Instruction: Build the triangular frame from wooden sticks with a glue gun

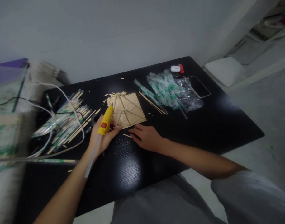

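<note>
My left hand (102, 137) is closed around a yellow glue gun (106, 120). A clear glue stick juts back from the gun over my wrist, and the nozzle points at a square wooden panel of sticks (127, 109). A thin stick frame stands on that panel. My right hand (144, 137) rests on the black table (203, 124) just below the panel's near edge. Its fingers are curled beside a short loose stick (127, 135); whether they pinch anything is hidden.
Wrapped and bare chopsticks (67, 121) lie piled at the left under a white cable (63, 93). More green-printed wrappers (170, 90) lie at the back right, beside a phone (199, 87) and a small white case (175, 68). Stick offcuts are scattered behind the panel.
</note>
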{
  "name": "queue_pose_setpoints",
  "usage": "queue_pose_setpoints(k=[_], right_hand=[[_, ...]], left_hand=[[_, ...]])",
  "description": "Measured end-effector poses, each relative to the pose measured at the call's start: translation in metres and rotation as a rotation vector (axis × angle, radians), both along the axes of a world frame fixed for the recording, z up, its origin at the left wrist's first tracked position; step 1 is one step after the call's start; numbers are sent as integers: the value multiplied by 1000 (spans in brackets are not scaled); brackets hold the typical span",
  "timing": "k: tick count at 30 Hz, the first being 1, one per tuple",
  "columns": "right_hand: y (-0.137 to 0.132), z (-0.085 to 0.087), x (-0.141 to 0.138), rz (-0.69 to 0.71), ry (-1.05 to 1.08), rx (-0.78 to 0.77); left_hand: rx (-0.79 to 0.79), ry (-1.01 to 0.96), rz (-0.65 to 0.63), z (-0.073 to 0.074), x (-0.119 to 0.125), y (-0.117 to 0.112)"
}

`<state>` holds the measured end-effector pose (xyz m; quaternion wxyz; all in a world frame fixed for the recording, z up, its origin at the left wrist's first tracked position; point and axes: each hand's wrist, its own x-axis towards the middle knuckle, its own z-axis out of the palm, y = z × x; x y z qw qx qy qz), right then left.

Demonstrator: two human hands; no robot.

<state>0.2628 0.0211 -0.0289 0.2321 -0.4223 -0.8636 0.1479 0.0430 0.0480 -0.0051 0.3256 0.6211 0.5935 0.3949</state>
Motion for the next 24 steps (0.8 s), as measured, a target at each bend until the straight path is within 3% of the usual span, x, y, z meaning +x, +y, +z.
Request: queue_pose_setpoints(k=[17,24], right_hand=[[-6,4,-3,-13,-118,15],[7,7,13,-68,258,154]], left_hand=[[31,9,10,-4,0,-1],[44,35,23,1,3,-4]])
